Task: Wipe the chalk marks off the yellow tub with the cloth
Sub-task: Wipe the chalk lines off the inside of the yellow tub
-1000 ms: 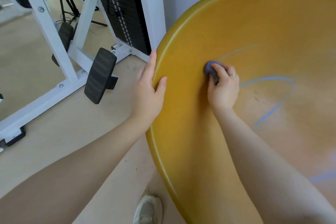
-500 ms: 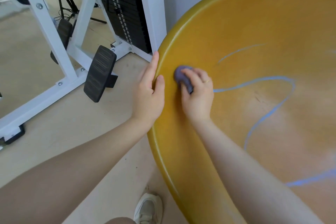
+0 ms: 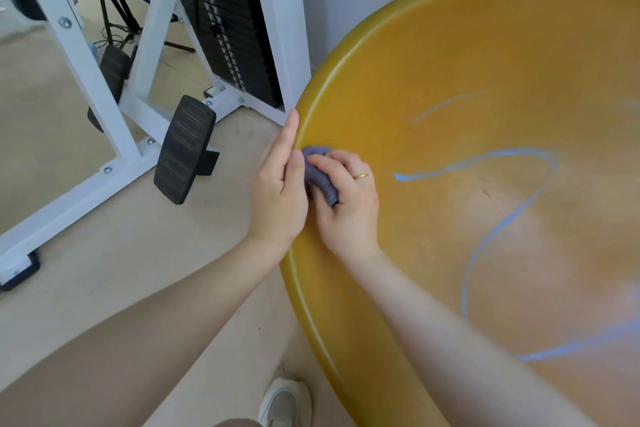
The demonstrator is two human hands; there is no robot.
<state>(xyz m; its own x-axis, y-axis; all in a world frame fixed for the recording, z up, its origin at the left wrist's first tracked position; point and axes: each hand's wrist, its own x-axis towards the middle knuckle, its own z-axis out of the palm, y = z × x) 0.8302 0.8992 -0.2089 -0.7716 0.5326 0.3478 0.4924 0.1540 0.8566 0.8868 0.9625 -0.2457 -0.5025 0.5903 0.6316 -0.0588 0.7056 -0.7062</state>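
Observation:
A large yellow tub (image 3: 450, 55) fills the right side, tilted up toward me. Blue chalk lines (image 3: 485, 163) curl across its inside, with a fainter stroke above and another low on the right. My left hand (image 3: 277, 194) grips the tub's left rim, fingers outside and thumb on the inner face. My right hand (image 3: 346, 204) holds a small bunched purple-grey cloth (image 3: 320, 172) and presses it on the inner wall right beside the rim, almost touching my left thumb.
A white weight machine (image 3: 138, 114) with a black plate stack (image 3: 225, 28) and a black foot pedal (image 3: 185, 149) stands on the beige floor at the left. My shoe (image 3: 284, 402) shows at the bottom edge. A white shelf with items runs behind the tub.
My right hand has slid the cloth leftward across the tub wall, from near the chalk loop to the rim beside my left hand. The left hand has stayed on the rim.

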